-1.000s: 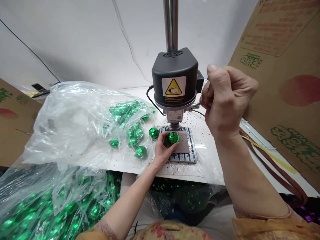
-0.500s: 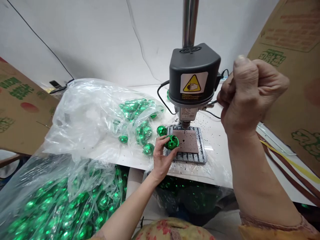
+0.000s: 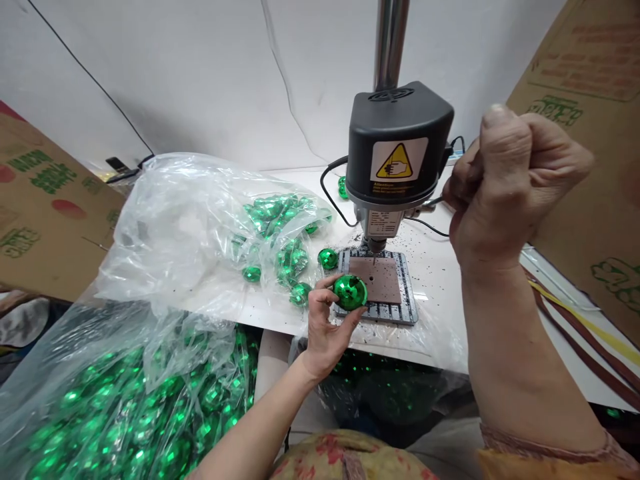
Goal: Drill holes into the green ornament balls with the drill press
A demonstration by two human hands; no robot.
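My left hand (image 3: 327, 333) pinches a shiny green faceted ball (image 3: 350, 292) between thumb and fingers, above the left front part of the slotted metal base (image 3: 407, 310). On that base lies a brown board (image 3: 387, 283) with a small dark hole in it. Over the board stands a small drill press (image 3: 400, 140) with a black housing, its thin bit pointing down behind the ball, apart from it. My right hand (image 3: 510, 180) is closed around the drill press's feed lever (image 3: 435, 201), raised at the right side of the housing; the grip end is hidden in the fist.
Loose green balls (image 3: 328, 259) lie left of the base, beside a clear plastic bag (image 3: 165, 227) with more balls. Another bag full of green balls (image 3: 115, 413) sits at lower left. Cardboard boxes (image 3: 55, 213) flank the white table (image 3: 220, 303). Dark shavings are scattered around the base.
My left hand has brought the green ball slightly toward me, off the board's edge. The right hand stays on the lever. The whole view has shifted a little.
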